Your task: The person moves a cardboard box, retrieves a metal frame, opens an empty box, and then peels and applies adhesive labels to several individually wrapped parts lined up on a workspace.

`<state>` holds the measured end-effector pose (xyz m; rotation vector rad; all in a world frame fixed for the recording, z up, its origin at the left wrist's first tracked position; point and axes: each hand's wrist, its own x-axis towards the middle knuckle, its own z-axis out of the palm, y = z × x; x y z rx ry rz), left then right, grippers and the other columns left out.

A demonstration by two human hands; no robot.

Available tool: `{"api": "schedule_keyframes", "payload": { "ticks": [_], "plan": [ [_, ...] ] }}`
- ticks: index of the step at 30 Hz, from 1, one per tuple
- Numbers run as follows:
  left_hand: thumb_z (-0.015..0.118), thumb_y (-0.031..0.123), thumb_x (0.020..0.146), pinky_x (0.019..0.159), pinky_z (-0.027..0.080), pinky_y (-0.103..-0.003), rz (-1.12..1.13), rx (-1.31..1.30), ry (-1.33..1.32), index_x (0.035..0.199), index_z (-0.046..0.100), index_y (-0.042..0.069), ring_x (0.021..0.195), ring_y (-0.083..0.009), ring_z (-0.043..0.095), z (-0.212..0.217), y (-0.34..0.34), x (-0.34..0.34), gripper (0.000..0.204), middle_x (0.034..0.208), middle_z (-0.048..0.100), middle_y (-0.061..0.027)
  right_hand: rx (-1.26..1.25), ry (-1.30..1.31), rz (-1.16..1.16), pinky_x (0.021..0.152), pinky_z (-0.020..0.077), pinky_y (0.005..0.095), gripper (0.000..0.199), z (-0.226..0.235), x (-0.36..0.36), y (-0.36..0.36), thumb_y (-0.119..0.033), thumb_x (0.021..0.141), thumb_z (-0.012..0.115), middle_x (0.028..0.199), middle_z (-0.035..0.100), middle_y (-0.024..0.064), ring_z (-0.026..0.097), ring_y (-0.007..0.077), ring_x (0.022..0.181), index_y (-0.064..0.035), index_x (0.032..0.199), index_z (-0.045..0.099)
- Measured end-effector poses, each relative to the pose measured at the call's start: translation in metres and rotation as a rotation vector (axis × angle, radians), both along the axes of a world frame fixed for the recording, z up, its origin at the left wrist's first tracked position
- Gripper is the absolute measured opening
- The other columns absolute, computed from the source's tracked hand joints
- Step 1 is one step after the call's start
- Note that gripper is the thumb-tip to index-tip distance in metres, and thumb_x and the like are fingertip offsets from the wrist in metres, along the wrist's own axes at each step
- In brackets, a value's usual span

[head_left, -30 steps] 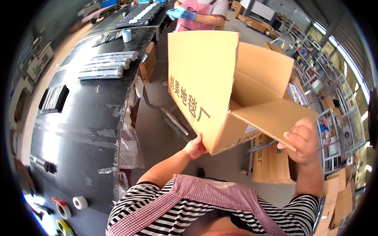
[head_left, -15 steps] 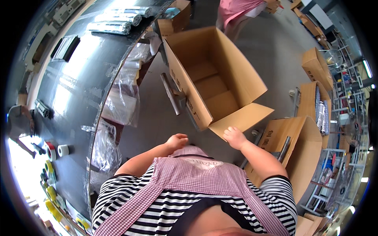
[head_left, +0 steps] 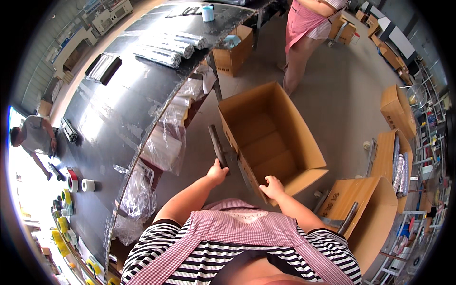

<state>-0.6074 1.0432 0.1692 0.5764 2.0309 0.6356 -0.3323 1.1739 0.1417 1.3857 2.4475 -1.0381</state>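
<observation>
A big cardboard box [head_left: 306, 135] stands open-topped before me on a wheeled frame, and its inside shows no contents. Beside its left wall a grey metal handle bar [head_left: 218, 145] sticks up at a slant. My left hand [head_left: 217, 173] is closed round the near end of that bar. At the near left corner of the box is my right hand [head_left: 272, 188], its fingers curled over the cardboard edge. The near flap [head_left: 304, 183] lies folded outward to the right of that hand.
A long black table [head_left: 118, 114] runs along my left, carrying silver-wrapped rolls [head_left: 164, 52] and tape rolls [head_left: 88, 185]. Plastic bags [head_left: 164, 147] fill the shelf under it. Another box [head_left: 354, 197] is close on my right. A co-worker [head_left: 301, 47] stands beyond the box.
My left hand has reached forward and taken hold of the handle bar. My right hand has moved left from the flap to the box's near corner. The view has shifted.
</observation>
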Motion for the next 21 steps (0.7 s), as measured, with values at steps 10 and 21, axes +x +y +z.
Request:
{"api": "schedule_keyframes", "payload": {
  "ticks": [10, 21],
  "plan": [
    [0.075, 0.041, 0.087, 0.058, 0.053, -0.037, -0.224, -0.24, -0.154, 0.095, 0.068, -0.007, 0.065, -0.0214, 0.065, 0.022, 0.037, -0.008, 0.049, 0.079, 0.068, -0.0113, -0.127, -0.178, -0.011, 0.09, 0.052, 0.045, 0.028, -0.035, -0.058, 0.013, -0.021, 0.096, 0.046, 0.111, 0.072, 0.0123, 0.066, 0.0339, 0.105, -0.0145, 0.109, 0.07],
    [0.063, 0.036, 0.091, 0.109, 0.042, -0.042, -1.438, 0.267, -0.168, 0.142, 0.053, 0.007, 0.126, -0.0321, 0.056, -0.015, 0.081, -0.054, 0.059, 0.14, 0.058, -0.0152, -0.06, -0.19, -0.316, 0.097, 0.0479, 0.0514, 0.055, 0.047, -0.148, 0.003, -0.045, 0.095, 0.06, 0.125, 0.061, 0.0294, 0.059, 0.0454, 0.118, 0.0009, 0.123, 0.049]
  ]
}}
